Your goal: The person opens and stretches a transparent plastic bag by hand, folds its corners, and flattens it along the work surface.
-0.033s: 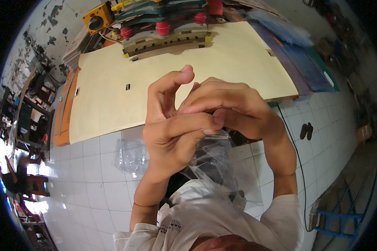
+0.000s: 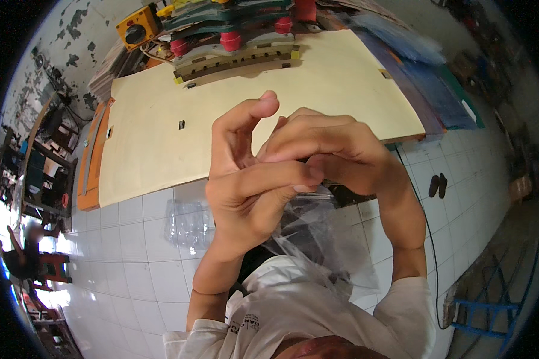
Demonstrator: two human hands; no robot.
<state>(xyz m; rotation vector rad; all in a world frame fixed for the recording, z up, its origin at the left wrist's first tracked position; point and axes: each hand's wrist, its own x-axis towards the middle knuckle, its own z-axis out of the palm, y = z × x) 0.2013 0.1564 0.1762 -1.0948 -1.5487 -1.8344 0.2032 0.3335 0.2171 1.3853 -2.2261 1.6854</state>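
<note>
My left hand (image 2: 245, 191) is raised over the front edge of the pale yellow board (image 2: 144, 149), its thumb and a finger pinched on the upper edge of a clear plastic bag (image 2: 311, 221). The other left fingers curl upward. My right hand (image 2: 335, 149) meets it from the right, fingers bent and pressed together at the same edge of the bag; its fingertips are partly hidden. Below both hands the thin, creased bag hangs down in front of my white shirt.
Behind the board stands a green press-like machine (image 2: 227, 27) with red knobs, beside a yellow switch box (image 2: 136, 28). Small dark pieces (image 2: 182, 124) sit on the board. Another clear plastic piece (image 2: 188, 224) lies low at left. A black cable (image 2: 432, 257) crosses the tiled floor near sandals (image 2: 438, 185).
</note>
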